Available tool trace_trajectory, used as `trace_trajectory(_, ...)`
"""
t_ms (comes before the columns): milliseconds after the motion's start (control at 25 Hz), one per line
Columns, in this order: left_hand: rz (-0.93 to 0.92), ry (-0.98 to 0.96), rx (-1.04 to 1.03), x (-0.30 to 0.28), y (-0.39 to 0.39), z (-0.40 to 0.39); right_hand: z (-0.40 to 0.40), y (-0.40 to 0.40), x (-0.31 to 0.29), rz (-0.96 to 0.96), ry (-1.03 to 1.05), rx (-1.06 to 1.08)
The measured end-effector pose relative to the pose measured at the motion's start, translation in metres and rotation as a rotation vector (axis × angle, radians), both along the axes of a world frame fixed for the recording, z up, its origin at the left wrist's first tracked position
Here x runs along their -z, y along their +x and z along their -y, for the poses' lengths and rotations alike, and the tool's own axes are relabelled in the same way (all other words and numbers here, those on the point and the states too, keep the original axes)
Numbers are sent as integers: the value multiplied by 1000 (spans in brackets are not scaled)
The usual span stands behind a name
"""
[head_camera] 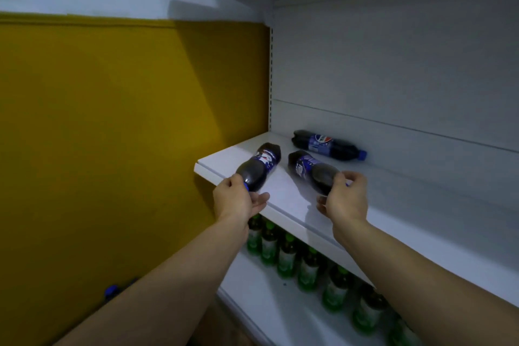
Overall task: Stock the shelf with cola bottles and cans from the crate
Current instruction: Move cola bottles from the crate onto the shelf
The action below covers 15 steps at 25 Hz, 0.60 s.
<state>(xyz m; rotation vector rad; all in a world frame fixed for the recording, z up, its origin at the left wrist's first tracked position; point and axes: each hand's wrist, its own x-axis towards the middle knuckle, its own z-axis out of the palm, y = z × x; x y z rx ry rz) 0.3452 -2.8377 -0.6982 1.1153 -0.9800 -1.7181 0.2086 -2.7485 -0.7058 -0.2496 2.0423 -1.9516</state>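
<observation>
1. I've got my left hand [236,199] curled round the cap end of the left cola bottle [259,167], centre frame, base aimed into the shelf [292,199].
2. My right hand [344,199] pinches the neck of the second cola bottle [310,167], likewise base-first, probably for sliding in.
3. A third bottle [325,144] lies flat behind, near the back panel.
4. Green bottles [286,258] stand on the shelf below.
5. Crate not in view.
</observation>
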Motion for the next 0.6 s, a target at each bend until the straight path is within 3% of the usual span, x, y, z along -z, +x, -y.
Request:
trace_trajectory(160,77,19,117,11,-32,-1,12,-15,10,-68,210,-108)
trace_trajectory(360,191,-71,393,13,-42,5,19,-20,9,-107,306,-202)
trace_trajectory(480,300,-186,470,9,-27,12,13,-16,3,-360,442,-159)
trace_trajectory(600,319,-220,395,4,2,20,6,-2,-8,-598,475,-149)
